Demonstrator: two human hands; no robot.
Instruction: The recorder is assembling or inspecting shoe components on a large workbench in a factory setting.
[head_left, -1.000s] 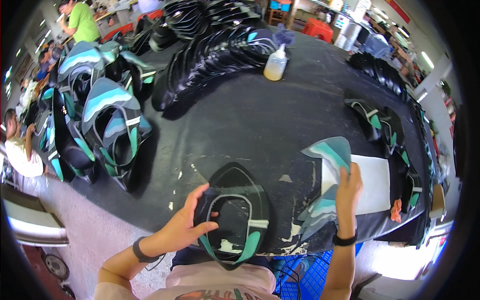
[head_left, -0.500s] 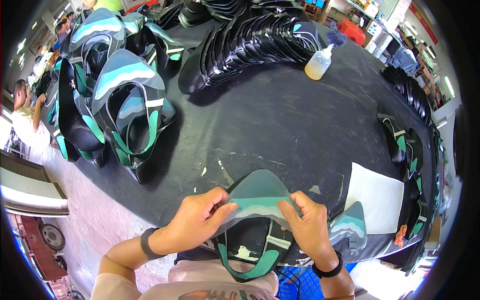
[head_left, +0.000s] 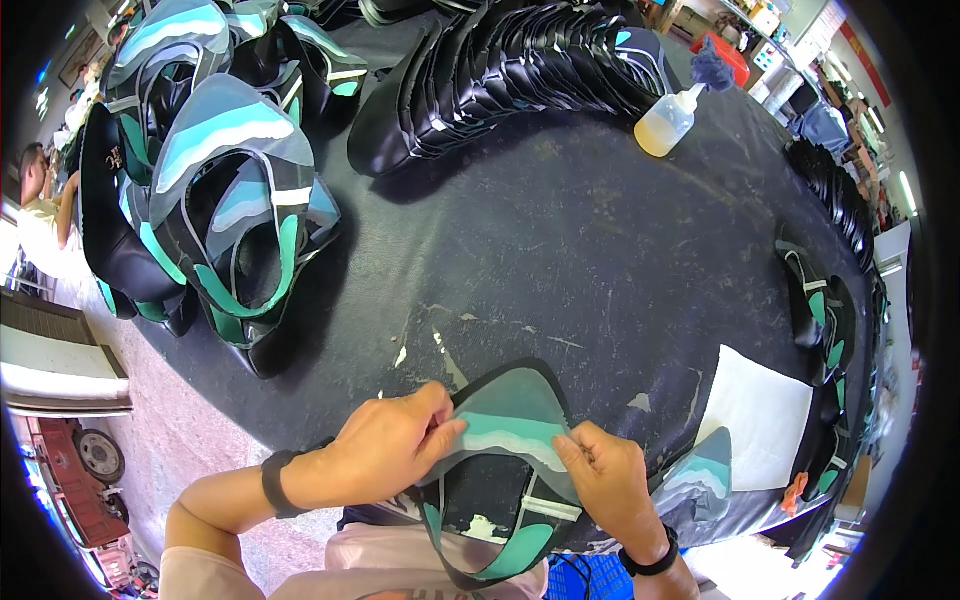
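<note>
Low in the middle, a shoe upper [head_left: 525, 552] lies at the table's near edge, a black loop with green patches and a pale strap. Its toe end carries a grey and teal wave-patterned panel [head_left: 515, 425]. My left hand [head_left: 385, 450] pinches the left edge of that panel, thumb on top. On the opposite edge, my right hand [head_left: 605, 475] grips with thumb and fingers closed. The fingertips beneath the panel are hidden. Right of my right hand lies a loose wave-patterned panel [head_left: 702, 472], partly over a white sheet [head_left: 762, 425].
Finished-looking uppers [head_left: 230, 125] are heaped at left. A long row of black pieces [head_left: 490, 95] spans the far side, beside a squeeze bottle [head_left: 663, 128] of yellowish liquid. More uppers [head_left: 815, 310] line the right edge, near an orange scrap [head_left: 795, 493]. A person [head_left: 45, 215] sits far left.
My right hand has slid down the panel's right edge. The upper and both hands sit slightly lower in the picture, and the whole view has shifted a little.
</note>
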